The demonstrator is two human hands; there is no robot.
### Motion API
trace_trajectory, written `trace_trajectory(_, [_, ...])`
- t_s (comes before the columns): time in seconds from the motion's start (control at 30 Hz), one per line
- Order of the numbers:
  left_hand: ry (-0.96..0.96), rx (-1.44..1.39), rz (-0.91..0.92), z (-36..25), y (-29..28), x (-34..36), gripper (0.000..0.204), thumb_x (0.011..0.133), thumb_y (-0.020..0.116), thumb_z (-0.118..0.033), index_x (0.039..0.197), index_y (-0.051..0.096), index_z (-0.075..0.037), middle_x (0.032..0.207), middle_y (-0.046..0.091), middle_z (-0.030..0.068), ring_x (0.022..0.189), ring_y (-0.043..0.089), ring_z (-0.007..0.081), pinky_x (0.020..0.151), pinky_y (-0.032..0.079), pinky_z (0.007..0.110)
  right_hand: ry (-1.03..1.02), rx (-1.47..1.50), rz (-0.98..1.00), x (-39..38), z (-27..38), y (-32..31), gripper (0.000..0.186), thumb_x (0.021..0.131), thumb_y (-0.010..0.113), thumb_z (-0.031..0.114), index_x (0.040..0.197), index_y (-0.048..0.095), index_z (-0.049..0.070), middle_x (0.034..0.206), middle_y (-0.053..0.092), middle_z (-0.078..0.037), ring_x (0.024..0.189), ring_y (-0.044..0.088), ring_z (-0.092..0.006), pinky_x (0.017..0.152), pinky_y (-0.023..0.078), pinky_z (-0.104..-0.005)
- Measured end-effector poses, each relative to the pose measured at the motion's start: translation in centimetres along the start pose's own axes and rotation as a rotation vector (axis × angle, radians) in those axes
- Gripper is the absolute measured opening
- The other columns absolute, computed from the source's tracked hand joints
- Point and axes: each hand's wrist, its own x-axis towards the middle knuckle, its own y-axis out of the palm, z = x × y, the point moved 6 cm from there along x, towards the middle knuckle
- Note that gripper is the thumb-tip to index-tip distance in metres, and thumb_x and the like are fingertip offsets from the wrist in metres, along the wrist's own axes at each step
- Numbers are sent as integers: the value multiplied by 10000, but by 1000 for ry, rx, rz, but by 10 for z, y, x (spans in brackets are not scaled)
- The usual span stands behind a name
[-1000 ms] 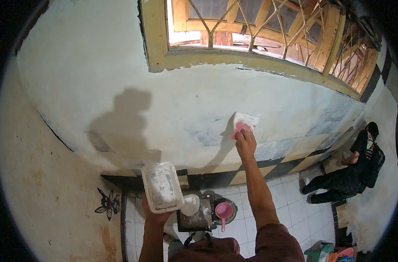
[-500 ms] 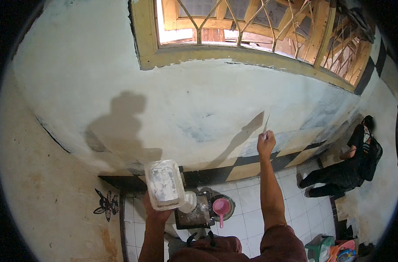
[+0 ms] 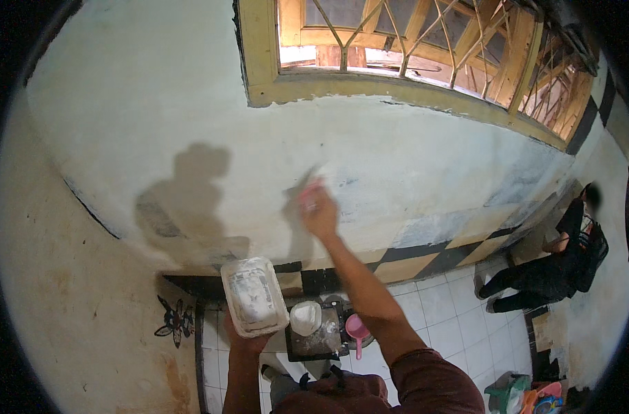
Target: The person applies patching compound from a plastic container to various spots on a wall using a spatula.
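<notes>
1. Left hand (image 3: 248, 339) holds a rectangular, whitish plastic tub (image 3: 265, 328) smeared with white paste (image 3: 251, 293).
2. Right hand (image 3: 319, 214) grips a blurred, flat pink spreader (image 3: 312, 188) at the pale, patchy wall (image 3: 397, 148), below a yellow wooden window frame (image 3: 294, 89); contact is unclear.

The head camera looked down from head height, facing a pale wall (image 3: 397, 148) beneath a window (image 3: 425, 52). Near the wall, its fisheye view also spanned the tiled floor (image 3: 459, 303).
</notes>
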Motion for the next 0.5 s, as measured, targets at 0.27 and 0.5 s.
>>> trace_trajectory(0.27, [-54,-87,28,0,10,10,623,821,638,-424,1331,446,-121,1309,521,119,1185,529,311,903,510,505,-139,121,158,-49,76,-19,132,715,591,9,838,625,41,739,537,-156,694,554,-360,621,459,-414])
trace_trajectory(0.5, [59,271,-25,7,10,13,663,760,679,-379,1327,457,-117,1292,533,114,1153,553,309,883,512,524,19,-379,-439,-62,-50,-158,133,793,584,66,709,500,5,703,520,-174,664,508,-371,604,410,-422])
